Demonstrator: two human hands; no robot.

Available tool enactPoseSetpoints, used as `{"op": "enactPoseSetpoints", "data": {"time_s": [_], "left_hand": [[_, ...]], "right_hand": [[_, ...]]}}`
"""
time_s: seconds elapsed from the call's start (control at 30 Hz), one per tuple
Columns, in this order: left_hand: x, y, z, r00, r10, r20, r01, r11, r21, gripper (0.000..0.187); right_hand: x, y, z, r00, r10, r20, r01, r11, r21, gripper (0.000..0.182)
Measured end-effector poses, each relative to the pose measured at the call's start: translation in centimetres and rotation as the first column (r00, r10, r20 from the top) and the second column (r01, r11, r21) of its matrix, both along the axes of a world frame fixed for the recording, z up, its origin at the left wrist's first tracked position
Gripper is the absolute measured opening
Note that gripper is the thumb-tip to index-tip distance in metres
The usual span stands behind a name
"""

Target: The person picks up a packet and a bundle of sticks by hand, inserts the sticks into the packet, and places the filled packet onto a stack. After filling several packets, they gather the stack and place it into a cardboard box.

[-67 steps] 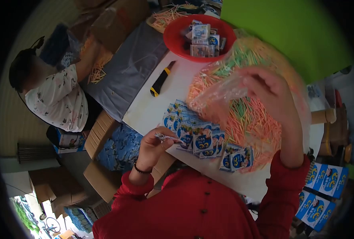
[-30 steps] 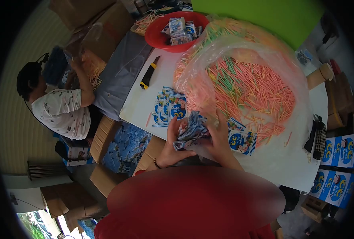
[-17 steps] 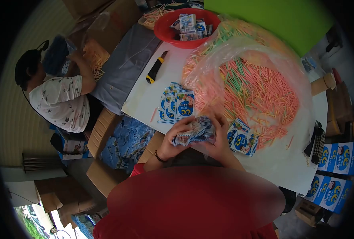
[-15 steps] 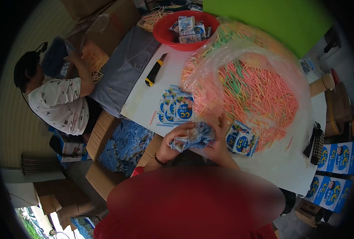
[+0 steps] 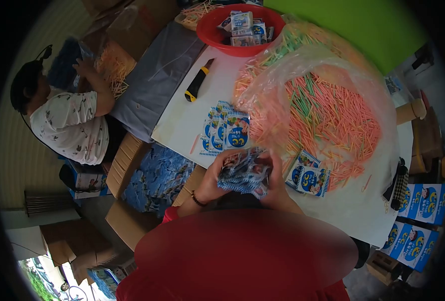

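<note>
A bunch of crumpled blue and white packets (image 5: pixel 245 173) is held between my two hands at the table's near edge. My left hand (image 5: pixel 211 181) wraps its left side, with a dark bracelet on the wrist. Around the right side curl the fingers of my right hand (image 5: pixel 277 184). Just beyond them lie overlapping flat blue and white packets (image 5: pixel 237 131). More flat packets (image 5: pixel 312 180) rest to the right of my right hand. A large clear plastic bag (image 5: pixel 292 65) spreads behind, with many pink, green and yellow sticks (image 5: pixel 332 115) in it.
A red bowl (image 5: pixel 215 22) of packets stands at the back, near a black and yellow cutter (image 5: pixel 198 83). An open carton (image 5: pixel 125 163) holds blue packets (image 5: pixel 160 175) at the left. A co-worker (image 5: pixel 72 118) sits farther left. Printed boxes (image 5: pixel 410 243) are stacked at the right.
The packets between my hands have turned and bunched differently, and my hands grip their sides. The view has shifted slightly. The co-worker's arm has moved a little.
</note>
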State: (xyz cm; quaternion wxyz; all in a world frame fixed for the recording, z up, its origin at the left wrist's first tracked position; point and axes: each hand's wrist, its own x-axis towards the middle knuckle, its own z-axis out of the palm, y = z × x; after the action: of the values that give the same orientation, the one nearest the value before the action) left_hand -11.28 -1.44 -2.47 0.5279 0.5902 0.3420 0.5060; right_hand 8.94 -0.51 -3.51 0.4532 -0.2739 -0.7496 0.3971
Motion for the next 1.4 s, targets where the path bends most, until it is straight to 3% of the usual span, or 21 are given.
{"op": "enactPoseSetpoints", "data": {"time_s": [0.07, 0.2, 0.23, 0.3, 0.37, 0.43, 0.47, 0.5, 0.53, 0.63, 0.67, 0.73, 0.8, 0.83, 0.9, 0.97, 1.03, 1.13, 1.23, 1.3, 1.4], "left_hand": [[-0.4, -0.2, -0.8, 0.998, -0.053, 0.038, 0.052, 0.999, 0.014, 0.067], [-0.8, -0.2, -1.5, 0.990, -0.070, 0.118, 0.070, 0.998, 0.007, 0.065], [-0.9, 0.0, -0.5, 0.995, 0.004, -0.100, 0.008, 0.994, 0.113, 0.067], [-1.1, 0.3, 2.4, 0.947, 0.103, -0.303, -0.031, 0.972, 0.233, 0.070], [-1.4, -0.4, 5.4, 0.584, 0.395, -0.709, -0.076, 0.896, 0.437, 0.081], [-1.5, -0.6, 3.7, 0.536, 0.451, -0.714, -0.086, 0.870, 0.485, 0.094], [-1.6, -0.8, 2.1, 0.716, 0.366, -0.595, -0.155, 0.914, 0.375, 0.096], [-1.6, -1.1, 0.5, 0.857, 0.288, -0.427, -0.193, 0.948, 0.253, 0.098], [-0.2, -1.3, -0.5, 0.962, 0.270, -0.031, -0.269, 0.962, 0.038, 0.099], [0.5, -1.8, -1.7, 0.935, 0.355, -0.026, -0.353, 0.934, 0.049, 0.099], [0.2, -1.9, -1.8, 0.972, 0.220, -0.085, -0.216, 0.975, 0.059, 0.117], [0.2, -1.1, -0.2, 0.962, 0.252, -0.106, -0.222, 0.946, 0.236, 0.114], [0.5, -0.8, 2.9, 0.962, 0.253, -0.103, -0.196, 0.901, 0.386, 0.101], [0.2, -0.8, 3.0, 0.961, 0.258, -0.101, -0.204, 0.904, 0.375, 0.101], [-0.1, -0.4, 3.2, 0.807, 0.339, -0.484, -0.129, 0.900, 0.416, 0.103], [0.2, -0.2, 0.3, 0.835, 0.317, -0.449, -0.142, 0.914, 0.381, 0.112], [1.3, -1.3, -1.1, 0.984, 0.177, 0.018, -0.177, 0.967, 0.184, 0.119], [1.5, -0.8, -2.4, 0.986, 0.165, 0.035, -0.168, 0.971, 0.171, 0.125], [2.0, -0.1, -0.8, 0.980, 0.181, 0.078, -0.194, 0.957, 0.218, 0.125], [2.1, 0.1, 0.8, 0.971, 0.207, 0.119, -0.232, 0.931, 0.280, 0.125], [1.6, 1.1, 1.8, 0.910, 0.301, -0.285, -0.185, 0.910, 0.371, 0.138]], "right_hand": [[-1.4, -0.2, 0.6, 0.905, -0.293, -0.307, 0.153, 0.900, -0.408, 0.102], [-0.3, 0.2, 0.4, 0.993, -0.109, -0.042, 0.073, 0.858, -0.509, 0.084], [-0.1, 0.9, 1.8, 0.993, -0.111, -0.041, 0.075, 0.859, -0.506, 0.084], [0.3, 2.0, 4.9, 0.928, -0.072, 0.366, 0.079, 0.997, -0.004, 0.076], [0.3, 2.1, 6.7, 0.897, -0.093, 0.431, 0.038, 0.990, 0.133, 0.077], [0.1, 1.8, 6.1, 0.863, -0.116, 0.491, -0.017, 0.966, 0.259, 0.078], [0.1, 2.0, 4.7, 0.919, -0.040, 0.392, 0.002, 0.995, 0.096, 0.077], [0.1, 2.2, 3.6, 0.961, 0.021, 0.276, -0.001, 0.998, -0.071, 0.076], [-0.1, 1.9, 3.2, 0.960, 0.029, 0.278, -0.013, 0.998, -0.061, 0.076], [-0.4, 1.2, 2.7, 0.997, -0.013, 0.070, 0.041, 0.909, -0.414, 0.079], [-0.2, 1.7, 2.6, 0.981, 0.064, 0.182, 0.004, 0.937, -0.350, 0.083], [0.0, 3.1, 4.3, 0.945, 0.134, 0.298, -0.050, 0.961, -0.273, 0.088], [0.5, 3.0, 6.9, 0.920, -0.093, 0.382, -0.003, 0.969, 0.245, 0.097], [0.9, 2.7, 5.8, 0.918, -0.083, 0.388, -0.011, 0.972, 0.234, 0.097], [1.9, 2.5, 2.9, 0.948, 0.105, 0.300, -0.106, 0.994, -0.013, 0.097], [1.7, 2.1, 3.2, 0.949, 0.063, 0.309, -0.043, 0.997, -0.071, 0.093], [1.2, 1.2, 3.5, 0.948, 0.034, 0.316, 0.025, 0.983, -0.180, 0.090], [0.5, 2.6, 4.0, 0.954, -0.102, 0.283, 0.126, 0.990, -0.068, 0.088], [1.1, 3.6, 4.1, 0.885, 0.079, 0.458, -0.023, 0.992, -0.125, 0.088], [1.6, 3.3, 4.3, 0.962, 0.072, 0.264, -0.057, 0.996, -0.066, 0.086], [1.5, 2.9, 4.6, 0.934, 0.013, 0.357, 0.078, 0.968, -0.240, 0.085]]}}
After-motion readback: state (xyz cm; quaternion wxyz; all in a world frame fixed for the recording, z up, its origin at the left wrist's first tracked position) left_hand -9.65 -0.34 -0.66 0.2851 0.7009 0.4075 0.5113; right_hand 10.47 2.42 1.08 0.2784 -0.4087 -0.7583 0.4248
